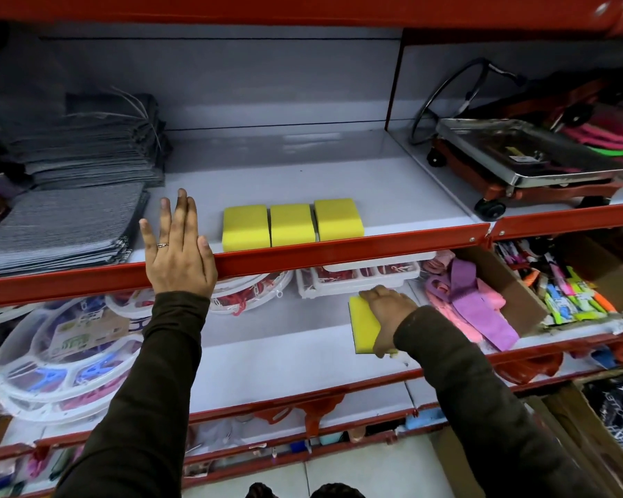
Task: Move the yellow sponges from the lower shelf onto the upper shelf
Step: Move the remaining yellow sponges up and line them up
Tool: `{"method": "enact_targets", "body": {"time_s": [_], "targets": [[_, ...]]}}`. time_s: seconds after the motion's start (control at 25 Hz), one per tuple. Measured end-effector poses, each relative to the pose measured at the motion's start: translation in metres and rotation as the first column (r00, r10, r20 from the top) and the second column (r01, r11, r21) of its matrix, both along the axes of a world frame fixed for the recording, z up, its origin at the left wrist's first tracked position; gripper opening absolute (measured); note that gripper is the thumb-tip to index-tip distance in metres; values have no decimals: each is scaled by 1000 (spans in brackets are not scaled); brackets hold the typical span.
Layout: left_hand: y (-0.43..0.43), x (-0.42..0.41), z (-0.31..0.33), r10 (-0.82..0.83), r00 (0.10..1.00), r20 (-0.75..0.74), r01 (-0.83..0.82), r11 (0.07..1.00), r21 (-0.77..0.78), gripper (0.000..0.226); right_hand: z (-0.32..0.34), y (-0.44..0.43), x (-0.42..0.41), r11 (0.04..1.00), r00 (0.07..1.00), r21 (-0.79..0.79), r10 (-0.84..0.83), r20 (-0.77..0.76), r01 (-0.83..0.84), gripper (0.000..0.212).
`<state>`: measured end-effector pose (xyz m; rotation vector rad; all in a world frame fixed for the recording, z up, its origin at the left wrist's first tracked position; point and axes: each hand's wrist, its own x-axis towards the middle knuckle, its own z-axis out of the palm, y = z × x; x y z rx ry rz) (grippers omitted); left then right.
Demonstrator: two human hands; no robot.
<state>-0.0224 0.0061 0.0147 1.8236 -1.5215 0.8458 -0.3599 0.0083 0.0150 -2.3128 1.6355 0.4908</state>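
Observation:
Three yellow sponges (292, 223) lie side by side at the front of the upper shelf (339, 251), just behind its red lip. My left hand (177, 244) rests flat over that lip to their left, fingers spread, holding nothing. On the lower shelf (274, 361) my right hand (387, 314) is closed over a fourth yellow sponge (363, 323), which has a dark scouring layer along its near edge. The hand covers the sponge's right side.
Stacked grey cloths (69, 210) fill the upper shelf's left end. A steel tray on a red wheeled base (518, 163) stands at the right. On the lower shelf: round clear peg boxes (62, 354), a white tray (356, 278), pink and purple cloths (472, 303), a box of markers (572, 296).

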Motion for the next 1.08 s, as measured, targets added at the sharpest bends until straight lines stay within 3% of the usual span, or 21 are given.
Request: {"method": "enact_targets", "body": {"time_s": [0.24, 0.44, 0.76, 1.08], "targets": [[4, -1, 2, -9, 1000, -20, 9, 1000, 19, 60, 122, 23, 3, 992, 996, -119, 55, 70, -46, 110], [5, -2, 3, -18, 999, -33, 20, 999, 33, 61, 179, -12, 0, 962, 993, -271, 51, 106, -20, 108], [4, -1, 3, -17, 1000, -26, 17, 999, 28, 61, 161, -101, -4, 960, 996, -276, -23, 80, 45, 119], [4, 0, 3, -16, 1000, -8, 16, 999, 50, 60, 133, -127, -6, 989, 998, -145, 36, 51, -28, 101]]}}
